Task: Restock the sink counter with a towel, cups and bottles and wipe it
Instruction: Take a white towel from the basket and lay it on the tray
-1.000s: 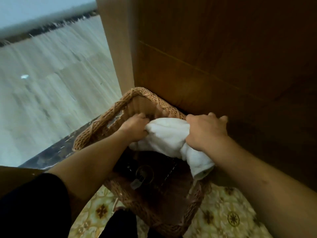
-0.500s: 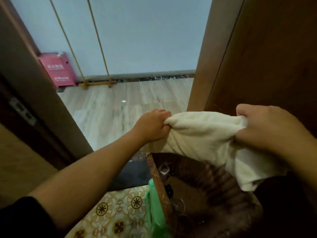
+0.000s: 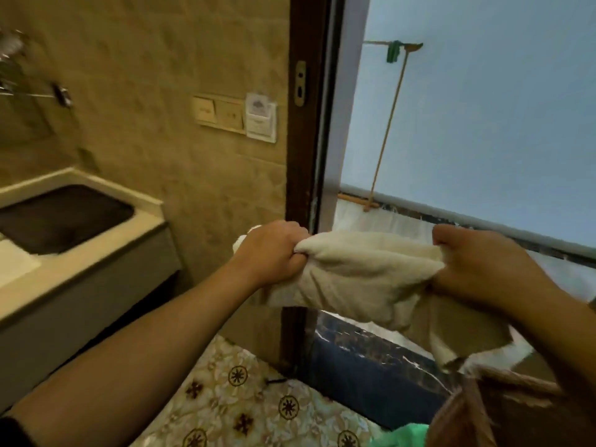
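A cream-white towel (image 3: 361, 275) hangs stretched in the air between my two hands, in front of the doorway. My left hand (image 3: 274, 253) is closed on its left end and my right hand (image 3: 477, 266) is closed on its right end, with a loose tail drooping below the right hand. At the left stands the sink counter (image 3: 96, 243), pale with a dark basin (image 3: 58, 217). A white folded cloth (image 3: 13, 266) lies on the counter's near left part. No cups or bottles are in view.
The wicker basket (image 3: 483, 411) shows at the bottom right, with something green (image 3: 400, 437) beside it. A dark door frame (image 3: 306, 124) rises behind the towel. Wall switches (image 3: 235, 116) sit on the tiled wall. Patterned floor tiles (image 3: 251, 398) lie below.
Both hands lifted the towel out of the basket and spread it apart. My view has swung left and up, away from the basket, bringing the sink counter into sight.
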Motion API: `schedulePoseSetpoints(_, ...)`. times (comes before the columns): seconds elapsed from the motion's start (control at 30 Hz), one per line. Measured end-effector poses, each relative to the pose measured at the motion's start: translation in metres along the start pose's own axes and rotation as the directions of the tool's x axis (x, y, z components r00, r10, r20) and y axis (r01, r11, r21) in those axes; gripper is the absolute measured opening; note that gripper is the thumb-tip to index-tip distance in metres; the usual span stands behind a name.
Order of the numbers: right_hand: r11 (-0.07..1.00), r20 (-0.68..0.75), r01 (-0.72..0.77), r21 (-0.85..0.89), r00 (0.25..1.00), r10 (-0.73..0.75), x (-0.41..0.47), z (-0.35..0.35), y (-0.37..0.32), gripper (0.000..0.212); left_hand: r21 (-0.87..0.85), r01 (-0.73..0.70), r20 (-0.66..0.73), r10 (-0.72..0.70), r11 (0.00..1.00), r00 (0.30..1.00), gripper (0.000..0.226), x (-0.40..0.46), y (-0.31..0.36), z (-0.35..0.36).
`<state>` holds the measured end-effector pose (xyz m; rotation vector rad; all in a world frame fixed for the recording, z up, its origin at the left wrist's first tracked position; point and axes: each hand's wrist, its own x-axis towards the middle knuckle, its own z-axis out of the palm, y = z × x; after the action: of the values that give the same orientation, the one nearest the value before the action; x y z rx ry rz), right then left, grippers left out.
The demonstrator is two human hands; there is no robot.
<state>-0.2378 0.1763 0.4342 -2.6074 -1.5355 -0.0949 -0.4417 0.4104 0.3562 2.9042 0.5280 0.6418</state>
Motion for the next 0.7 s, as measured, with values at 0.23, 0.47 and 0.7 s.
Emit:
schedulePoseSetpoints(0.23, 0.952, -0.037, 0.291, 0.098, 0.957, -0.289, 0.074, 0.033, -0.218, 0.036, 0.139, 0.318, -0.098, -0.307, 0.938, 0.947, 0.025, -0.142, -0.163, -0.1)
schedulePoseSetpoints(0.47, 0.835, -0.037, 0.523, 0.173, 0.85, -0.525, 0.12, 0.065, -0.396, 0.029, 0.25, 0.523, -0.188, -0.489, 0.815, 0.852, 0.026, -0.273, -0.274, -0.178)
schedulePoseSetpoints(0.7, 0.691, -0.066, 0.668, 0.276, 0.73, -0.68, 0.163, 0.095, -0.518, 0.026, 0.279, 0.666, -0.233, -0.625, 0.691, 0.746, 0.023, -0.347, -0.345, -0.213)
